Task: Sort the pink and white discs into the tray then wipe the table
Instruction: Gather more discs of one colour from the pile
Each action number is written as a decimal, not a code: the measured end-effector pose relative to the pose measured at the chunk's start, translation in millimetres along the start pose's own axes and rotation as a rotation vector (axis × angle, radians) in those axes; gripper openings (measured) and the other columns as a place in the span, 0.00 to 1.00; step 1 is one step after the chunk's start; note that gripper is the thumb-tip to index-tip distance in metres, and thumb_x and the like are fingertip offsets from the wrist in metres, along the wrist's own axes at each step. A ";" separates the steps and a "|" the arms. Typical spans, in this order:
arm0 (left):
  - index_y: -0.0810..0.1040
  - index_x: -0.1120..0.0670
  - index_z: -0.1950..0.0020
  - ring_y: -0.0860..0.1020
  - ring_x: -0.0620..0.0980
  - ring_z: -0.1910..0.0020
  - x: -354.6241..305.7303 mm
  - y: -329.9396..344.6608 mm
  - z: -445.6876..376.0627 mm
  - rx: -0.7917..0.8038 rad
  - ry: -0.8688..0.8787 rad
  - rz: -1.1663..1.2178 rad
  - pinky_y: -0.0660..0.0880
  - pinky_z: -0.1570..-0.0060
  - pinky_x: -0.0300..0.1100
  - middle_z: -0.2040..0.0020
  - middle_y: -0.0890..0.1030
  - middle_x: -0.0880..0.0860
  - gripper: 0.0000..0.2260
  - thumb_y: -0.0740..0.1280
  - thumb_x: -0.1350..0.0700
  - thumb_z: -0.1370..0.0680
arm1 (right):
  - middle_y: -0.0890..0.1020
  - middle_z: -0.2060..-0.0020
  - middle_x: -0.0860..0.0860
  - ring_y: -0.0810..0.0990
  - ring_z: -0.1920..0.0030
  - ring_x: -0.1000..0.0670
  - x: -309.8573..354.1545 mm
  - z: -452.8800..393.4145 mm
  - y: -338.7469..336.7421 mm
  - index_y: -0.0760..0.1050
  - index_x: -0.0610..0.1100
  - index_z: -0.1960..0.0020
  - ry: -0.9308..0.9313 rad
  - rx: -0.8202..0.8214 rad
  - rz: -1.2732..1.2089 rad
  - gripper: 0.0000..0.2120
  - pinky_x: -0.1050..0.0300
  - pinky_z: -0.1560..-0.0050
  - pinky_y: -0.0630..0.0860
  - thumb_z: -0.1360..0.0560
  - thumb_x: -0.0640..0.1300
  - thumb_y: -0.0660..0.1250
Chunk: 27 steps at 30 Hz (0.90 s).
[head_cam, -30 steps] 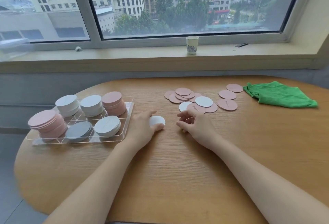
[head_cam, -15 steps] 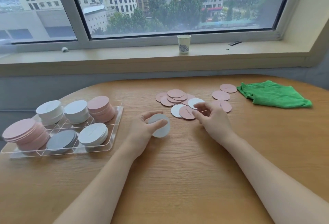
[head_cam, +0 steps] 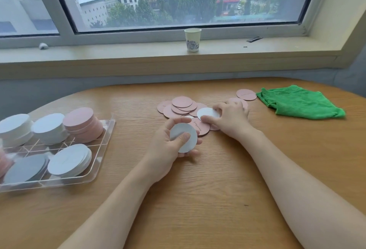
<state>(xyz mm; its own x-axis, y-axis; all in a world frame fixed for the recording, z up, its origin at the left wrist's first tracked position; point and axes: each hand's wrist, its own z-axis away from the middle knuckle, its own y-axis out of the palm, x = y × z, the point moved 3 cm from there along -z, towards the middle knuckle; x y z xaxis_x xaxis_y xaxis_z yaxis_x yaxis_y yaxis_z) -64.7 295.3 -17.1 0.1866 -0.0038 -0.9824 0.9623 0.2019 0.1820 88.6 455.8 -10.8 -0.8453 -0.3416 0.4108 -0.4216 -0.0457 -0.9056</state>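
Note:
My left hand (head_cam: 168,147) holds a white disc (head_cam: 184,137) tilted up just above the table, thumb across its face. My right hand (head_cam: 229,119) pinches another white disc (head_cam: 207,113) at the edge of the loose pile of pink discs (head_cam: 181,106) in the table's middle. One pink disc (head_cam: 246,94) lies apart, further right. The clear tray (head_cam: 99,161) at the left holds stacks of white and pink discs in its compartments. A green cloth (head_cam: 299,102) lies crumpled at the far right.
The round wooden table (head_cam: 198,199) has bare wood in front of my arms. Behind it runs a window sill carrying a paper cup (head_cam: 192,39). The tray's left part runs out of the frame.
My left hand lifted its white disc off the table and tilted it up. My right hand moved further into the pile and took hold of a second white disc.

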 end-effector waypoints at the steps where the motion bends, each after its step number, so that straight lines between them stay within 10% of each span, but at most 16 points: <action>1: 0.77 0.54 0.35 0.86 0.62 0.46 0.6 -0.3 -0.9 0.005 -0.002 -0.006 0.84 0.58 0.49 0.44 0.82 0.65 0.14 0.64 0.68 0.17 | 0.74 0.35 0.51 0.63 0.30 0.45 2.0 0.0 -0.1 0.76 0.53 0.34 0.014 -0.002 -0.026 0.33 0.47 0.33 0.58 0.31 0.71 0.69; 8: 0.76 0.54 0.34 0.86 0.60 0.45 1.5 -1.1 -3.1 -0.011 0.004 0.027 0.84 0.54 0.51 0.46 0.84 0.62 0.16 0.67 0.69 0.19 | 0.80 0.56 0.57 0.80 0.51 0.53 -3.1 13.8 -11.4 0.77 0.50 0.50 -0.029 -0.231 -0.514 0.12 0.56 0.46 0.78 0.28 0.47 0.78; 15: 0.76 0.54 0.34 0.85 0.58 0.47 -4.4 -1.9 1.5 -0.057 0.040 0.144 0.83 0.53 0.51 0.43 0.83 0.63 0.22 0.73 0.67 0.26 | 0.84 0.64 0.51 0.76 0.68 0.52 5.9 60.1 -28.3 0.80 0.43 0.53 -0.066 -0.150 -1.160 0.07 0.58 0.64 0.76 0.28 0.39 0.77; 27: 0.76 0.57 0.33 0.83 0.65 0.43 -1.7 -7.6 21.0 0.114 -0.006 0.222 0.82 0.47 0.61 0.40 0.81 0.62 0.24 0.63 0.70 0.29 | 0.85 0.65 0.50 0.79 0.67 0.56 50.9 86.4 0.1 0.83 0.41 0.58 -0.198 -0.084 -0.962 0.07 0.64 0.61 0.75 0.31 0.41 0.80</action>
<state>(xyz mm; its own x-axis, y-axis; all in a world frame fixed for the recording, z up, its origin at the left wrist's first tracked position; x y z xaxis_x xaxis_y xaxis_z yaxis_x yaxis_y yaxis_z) -68.2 273.3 -16.0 0.3969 0.0221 -0.9176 0.9136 0.0866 0.3973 73.9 357.3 0.9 -0.0626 -0.3452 0.9364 -0.9293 -0.3219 -0.1808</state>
